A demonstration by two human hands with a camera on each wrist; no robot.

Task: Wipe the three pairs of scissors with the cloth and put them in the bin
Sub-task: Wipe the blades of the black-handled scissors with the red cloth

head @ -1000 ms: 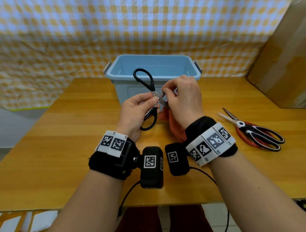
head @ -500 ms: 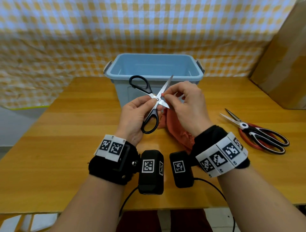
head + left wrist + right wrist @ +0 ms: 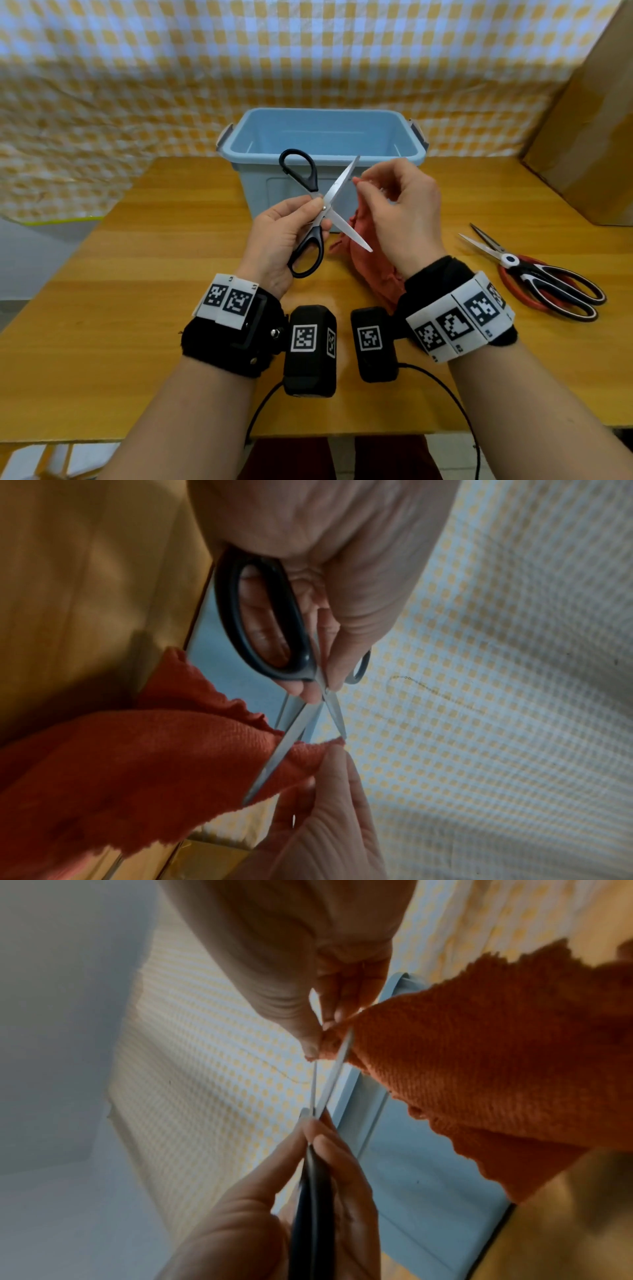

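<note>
Though no brand or readable writing shows anywhere, the left hand (image 3: 277, 236) grips the black-handled scissors (image 3: 317, 212) at the pivot, blades spread wide. Only the wrist views show the right hand (image 3: 400, 212) pinching the orange cloth (image 3: 137, 764) by the upper blade's tip; from the head view that pinch is largely hidden. Beyond both hands stands the blue bin (image 3: 325, 137). Right of the right hand lie two more scissors (image 3: 534, 274), stacked.

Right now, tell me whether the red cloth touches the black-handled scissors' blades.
Touching. The left wrist view shows the red cloth draped against a blade of the black-handled scissors.
</note>
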